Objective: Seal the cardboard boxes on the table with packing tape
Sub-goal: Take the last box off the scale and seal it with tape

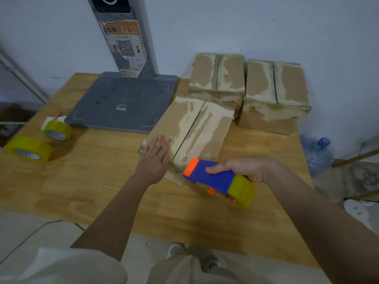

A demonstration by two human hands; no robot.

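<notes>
The left hand [156, 154] lay flat, fingers straight and together, on the near box [190, 130], whose seam ran near-to-far, while the right hand [246, 169] gripped the tape dispenser [217, 179] at the seam's near end.

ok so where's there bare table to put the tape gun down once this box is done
Best patch: the bare wood between the two tape rolls and the left hand, in front of the grey scale base. The near table edge below the tape dispenser is also bare. The far right is crowded: the near box and two boxes at the wall.
</notes>
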